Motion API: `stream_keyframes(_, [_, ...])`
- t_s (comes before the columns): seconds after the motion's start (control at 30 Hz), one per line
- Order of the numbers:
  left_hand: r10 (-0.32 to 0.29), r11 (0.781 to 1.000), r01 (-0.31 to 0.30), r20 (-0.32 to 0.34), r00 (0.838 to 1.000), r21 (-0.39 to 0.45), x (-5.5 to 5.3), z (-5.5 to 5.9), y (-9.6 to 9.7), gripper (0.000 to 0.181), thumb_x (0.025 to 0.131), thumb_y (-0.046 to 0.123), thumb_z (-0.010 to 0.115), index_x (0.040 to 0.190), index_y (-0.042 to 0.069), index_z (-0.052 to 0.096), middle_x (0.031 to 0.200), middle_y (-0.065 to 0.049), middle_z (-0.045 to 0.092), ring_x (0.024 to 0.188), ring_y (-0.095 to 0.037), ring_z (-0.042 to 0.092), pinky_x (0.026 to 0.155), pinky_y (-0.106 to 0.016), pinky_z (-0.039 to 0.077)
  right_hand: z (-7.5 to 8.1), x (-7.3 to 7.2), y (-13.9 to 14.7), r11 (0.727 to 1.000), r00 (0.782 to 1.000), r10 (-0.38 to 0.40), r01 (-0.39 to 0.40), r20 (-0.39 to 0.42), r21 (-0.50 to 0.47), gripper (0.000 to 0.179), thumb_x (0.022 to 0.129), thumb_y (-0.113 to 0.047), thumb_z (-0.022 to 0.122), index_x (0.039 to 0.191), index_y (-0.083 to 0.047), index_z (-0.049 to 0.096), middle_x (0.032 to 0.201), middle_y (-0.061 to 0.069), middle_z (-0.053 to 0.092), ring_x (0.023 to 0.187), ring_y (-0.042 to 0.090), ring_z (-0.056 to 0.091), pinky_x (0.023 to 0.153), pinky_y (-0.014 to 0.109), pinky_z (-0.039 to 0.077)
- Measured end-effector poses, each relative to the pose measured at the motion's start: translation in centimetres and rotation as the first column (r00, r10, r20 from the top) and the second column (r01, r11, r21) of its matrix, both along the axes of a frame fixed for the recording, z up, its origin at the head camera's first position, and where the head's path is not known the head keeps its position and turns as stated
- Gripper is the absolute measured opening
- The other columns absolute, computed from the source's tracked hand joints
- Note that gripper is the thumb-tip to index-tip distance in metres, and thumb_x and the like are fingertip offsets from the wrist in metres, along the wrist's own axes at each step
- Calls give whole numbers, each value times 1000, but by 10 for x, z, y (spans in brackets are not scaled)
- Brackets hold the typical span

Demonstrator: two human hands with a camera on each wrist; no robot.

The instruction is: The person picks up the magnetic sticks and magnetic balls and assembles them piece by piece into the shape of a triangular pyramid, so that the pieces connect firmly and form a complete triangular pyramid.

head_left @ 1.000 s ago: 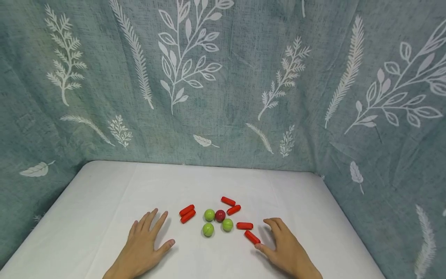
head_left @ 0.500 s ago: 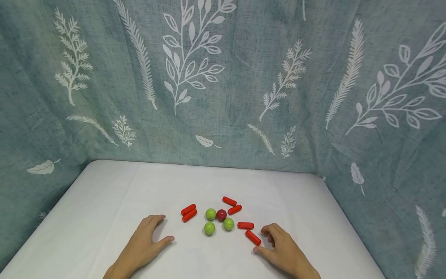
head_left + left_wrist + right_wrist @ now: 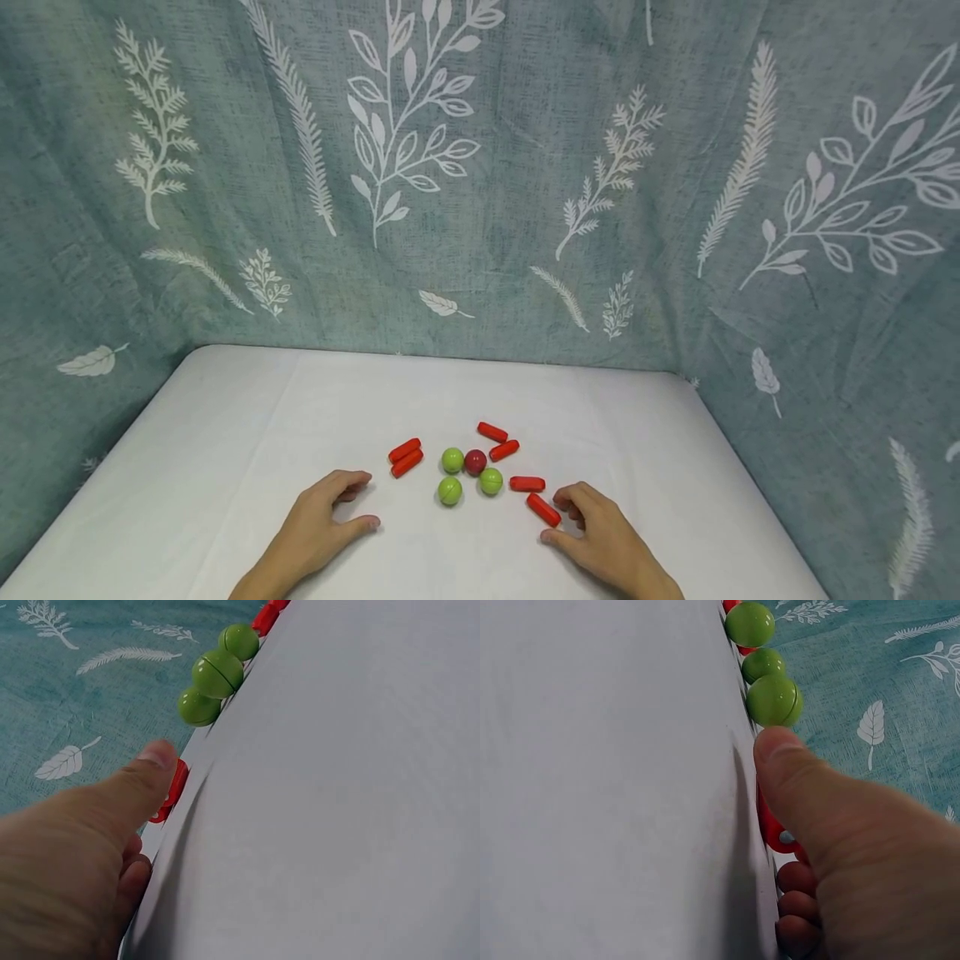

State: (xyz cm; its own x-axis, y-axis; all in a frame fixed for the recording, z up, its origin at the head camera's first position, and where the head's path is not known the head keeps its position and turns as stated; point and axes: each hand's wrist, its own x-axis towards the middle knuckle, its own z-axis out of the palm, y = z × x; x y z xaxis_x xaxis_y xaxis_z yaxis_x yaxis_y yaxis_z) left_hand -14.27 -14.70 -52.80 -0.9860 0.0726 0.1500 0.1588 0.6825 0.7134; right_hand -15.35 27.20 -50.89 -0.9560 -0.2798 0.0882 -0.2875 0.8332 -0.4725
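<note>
In the head view my left hand (image 3: 311, 523) hovers low at the left, fingers loosely bent, thumb apart, holding nothing. Beyond it lie two red stick-like pieces (image 3: 406, 457) side by side. My right hand (image 3: 606, 532) is beside another red piece (image 3: 543, 510), whose near end points toward the gap between thumb and fingertips; I cannot tell whether they touch. A further red piece (image 3: 527, 483) lies just behind. Three green balls (image 3: 450, 491) and a dark red ball (image 3: 475, 462) cluster in the middle. In the right wrist view a thumb (image 3: 791, 772) partly hides a red piece (image 3: 775, 831).
Two more red pieces (image 3: 492, 432) rest behind the balls, nearly end to end. Everything lies on a white-covered table (image 3: 352, 392). A green-blue curtain (image 3: 510, 192) with white leaf prints hangs at the back and both sides.
My left hand's fingers, spread and straight a second ago, have drawn in and bent, and the hand has shifted slightly right. The right hand's fingers have curled a little. The pieces and balls stay put.
</note>
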Motion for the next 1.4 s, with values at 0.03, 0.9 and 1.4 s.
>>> stream_keyframes(0.03, [-2, 1000, 2, 3, 1000, 8, 0, 0, 1, 58, 73, 35, 92, 124, 22, 69, 117, 14, 69, 105, -5, 64, 97, -31, 54, 0, -1, 0, 1000, 1000, 0, 0, -1, 4, 47, 80, -50, 84, 112, -22, 65, 101, -18, 61, 86, -2, 55, 76, 18, 54])
stream_keyframes(0.9, [-134, 986, 130, 28, 991, 108, 0, 1, 25, 58, 75, 34, 90, 126, 18, 67, 122, 9, 69, 107, -10, 68, 96, -27, 55, -2, -1, -14, 999, 999, 10, -12, -42, -45, 21, 87, -26, 82, 103, -24, 69, 92, -17, 59, 76, -2, 52, 68, 17, 49])
stream_keyframes(1.4, [-177, 976, 179, -31, 984, 125, -7, -2, 51, 52, 77, 34, 89, 122, 15, 69, 114, 7, 70, 102, -10, 68, 93, -26, 56, -4, 1, -21, 997, 999, 41, -42, -14, -69, 17, 89, -24, 80, 102, -25, 69, 93, -16, 61, 77, -2, 53, 68, 17, 50])
